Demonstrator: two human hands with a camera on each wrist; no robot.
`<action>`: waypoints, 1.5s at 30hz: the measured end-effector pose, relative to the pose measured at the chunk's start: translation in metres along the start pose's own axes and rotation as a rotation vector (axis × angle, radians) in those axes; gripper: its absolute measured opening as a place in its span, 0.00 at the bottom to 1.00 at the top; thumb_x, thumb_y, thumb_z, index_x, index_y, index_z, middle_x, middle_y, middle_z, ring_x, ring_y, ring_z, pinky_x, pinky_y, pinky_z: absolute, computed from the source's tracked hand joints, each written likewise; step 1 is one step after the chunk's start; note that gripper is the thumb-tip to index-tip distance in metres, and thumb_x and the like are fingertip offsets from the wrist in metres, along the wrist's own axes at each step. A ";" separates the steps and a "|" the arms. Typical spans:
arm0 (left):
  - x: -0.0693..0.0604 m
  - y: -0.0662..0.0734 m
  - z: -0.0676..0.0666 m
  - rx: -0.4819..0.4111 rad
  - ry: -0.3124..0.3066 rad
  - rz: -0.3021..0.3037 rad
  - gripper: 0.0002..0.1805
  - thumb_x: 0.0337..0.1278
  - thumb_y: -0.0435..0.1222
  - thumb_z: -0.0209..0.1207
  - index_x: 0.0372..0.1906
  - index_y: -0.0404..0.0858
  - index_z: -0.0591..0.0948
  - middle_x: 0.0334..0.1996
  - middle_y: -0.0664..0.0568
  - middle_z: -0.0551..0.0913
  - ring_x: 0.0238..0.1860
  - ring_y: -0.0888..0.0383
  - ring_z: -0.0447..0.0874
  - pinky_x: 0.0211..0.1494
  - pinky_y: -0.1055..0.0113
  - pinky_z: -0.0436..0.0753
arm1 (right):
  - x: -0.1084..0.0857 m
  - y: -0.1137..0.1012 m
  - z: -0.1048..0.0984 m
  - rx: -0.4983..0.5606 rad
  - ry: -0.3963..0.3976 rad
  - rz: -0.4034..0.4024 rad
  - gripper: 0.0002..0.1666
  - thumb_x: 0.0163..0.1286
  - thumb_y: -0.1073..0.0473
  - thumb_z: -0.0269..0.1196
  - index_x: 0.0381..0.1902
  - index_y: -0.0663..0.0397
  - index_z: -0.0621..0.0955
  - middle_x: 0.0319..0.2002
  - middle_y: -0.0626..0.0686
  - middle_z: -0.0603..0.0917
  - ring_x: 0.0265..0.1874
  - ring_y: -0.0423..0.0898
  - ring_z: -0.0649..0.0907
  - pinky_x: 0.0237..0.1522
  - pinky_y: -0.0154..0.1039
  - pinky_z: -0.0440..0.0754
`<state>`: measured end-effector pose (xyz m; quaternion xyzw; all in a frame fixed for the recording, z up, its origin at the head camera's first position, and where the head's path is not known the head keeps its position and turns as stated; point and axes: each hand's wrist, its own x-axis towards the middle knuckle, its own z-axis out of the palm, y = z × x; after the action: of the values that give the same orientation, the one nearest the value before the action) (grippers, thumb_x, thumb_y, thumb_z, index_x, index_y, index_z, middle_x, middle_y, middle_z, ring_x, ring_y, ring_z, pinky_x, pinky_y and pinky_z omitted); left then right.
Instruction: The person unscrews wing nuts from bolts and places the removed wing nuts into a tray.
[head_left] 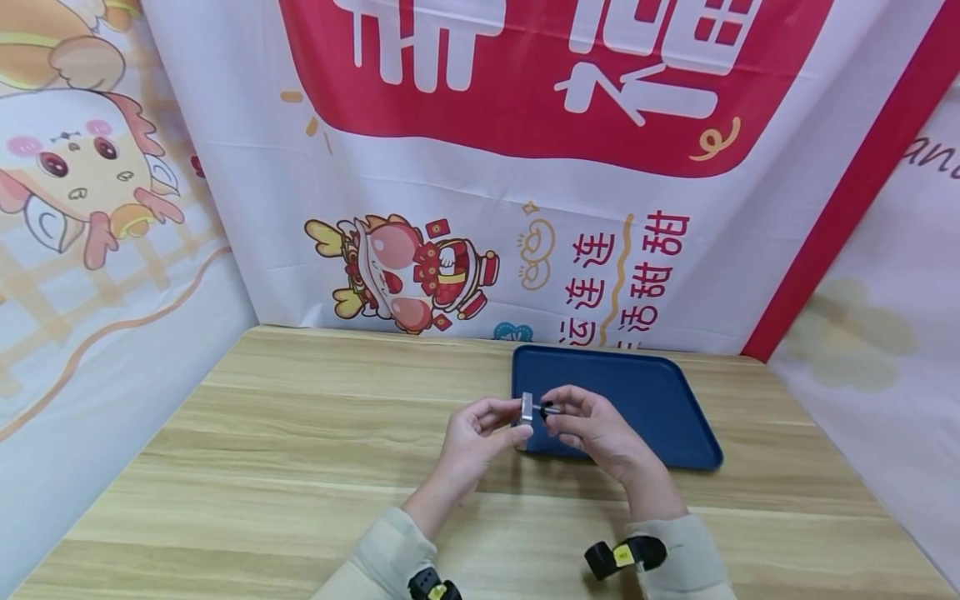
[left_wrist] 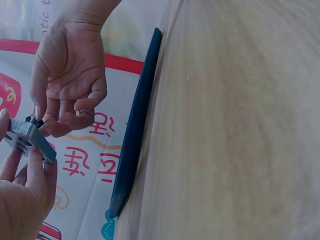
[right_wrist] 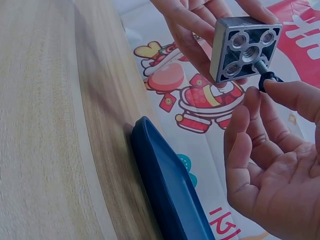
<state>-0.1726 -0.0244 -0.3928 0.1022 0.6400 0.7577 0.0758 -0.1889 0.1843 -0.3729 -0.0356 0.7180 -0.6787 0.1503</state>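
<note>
Left grip (head_left: 472,437), mine: pinches metal block (right_wrist: 248,54) by edges, likely rigid, weighty. My right grip (head_left: 600,431), beside: pinches black-headed screw (right_wrist: 268,76), likely slick, best held by head.

Just behind the bare left hand (head_left: 480,433) I see a pale beige left sleeve (head_left: 386,550) and a black left strap (head_left: 425,579); behind the bare right hand (head_left: 596,429), a matching right sleeve (head_left: 688,550) and black right strap (head_left: 648,552), its yellow label (head_left: 623,555) bearing dark print too small for me to read.
</note>
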 end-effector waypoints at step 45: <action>0.001 -0.001 0.001 -0.005 -0.008 0.014 0.22 0.55 0.36 0.71 0.55 0.38 0.82 0.57 0.48 0.85 0.62 0.52 0.81 0.72 0.52 0.73 | -0.004 -0.007 0.000 0.053 -0.086 0.022 0.09 0.76 0.49 0.56 0.43 0.47 0.78 0.35 0.45 0.85 0.40 0.44 0.82 0.55 0.44 0.76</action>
<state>-0.1729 -0.0235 -0.3933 0.1095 0.6370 0.7596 0.0731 -0.1866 0.1845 -0.3655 -0.0528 0.6929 -0.6937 0.1893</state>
